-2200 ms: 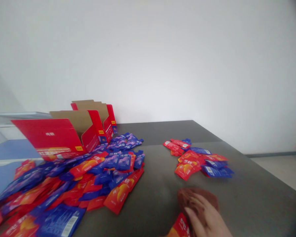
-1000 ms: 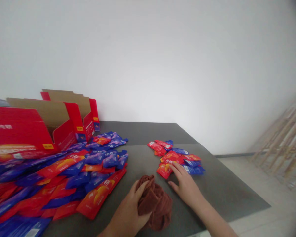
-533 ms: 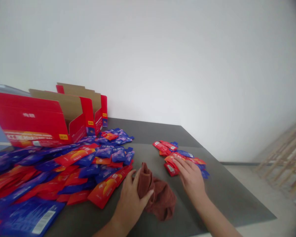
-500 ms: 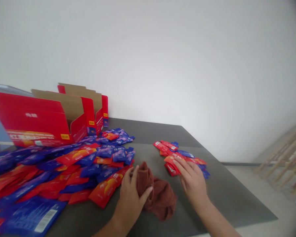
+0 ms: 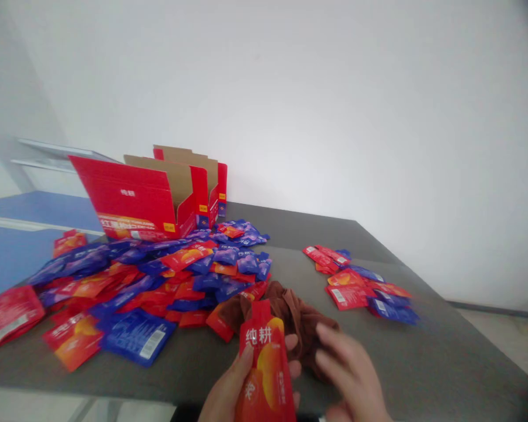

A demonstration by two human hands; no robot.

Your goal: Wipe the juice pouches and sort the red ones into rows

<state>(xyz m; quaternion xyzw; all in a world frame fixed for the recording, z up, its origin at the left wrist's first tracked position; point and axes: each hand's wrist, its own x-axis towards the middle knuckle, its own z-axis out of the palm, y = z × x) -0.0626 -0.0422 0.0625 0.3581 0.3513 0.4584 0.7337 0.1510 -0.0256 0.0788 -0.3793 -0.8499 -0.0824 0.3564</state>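
Our left hand (image 5: 229, 394) pinches a red pouch (image 5: 264, 366); right hand (image 5: 352, 378) open, empty. Loose pinch may drop it.

Large packet heap (image 5: 158, 281) left on table (image 5: 444, 351), boxes (image 5: 158, 193) behind it, small packet heap (image 5: 365, 284) right, cloth (image 5: 308, 319) between.

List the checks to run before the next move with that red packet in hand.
1. Left hand grips red packet: ok, thumb in front, fingers behind.
2. Packet upright, printed face to camera: ok.
3. Right hand free: ok, open, holding nothing.
4. Brown cloth clear of both hands: cannot tell, it lies just behind them.
5. Packet's lower edge intact: cannot tell, the frame cuts it off.
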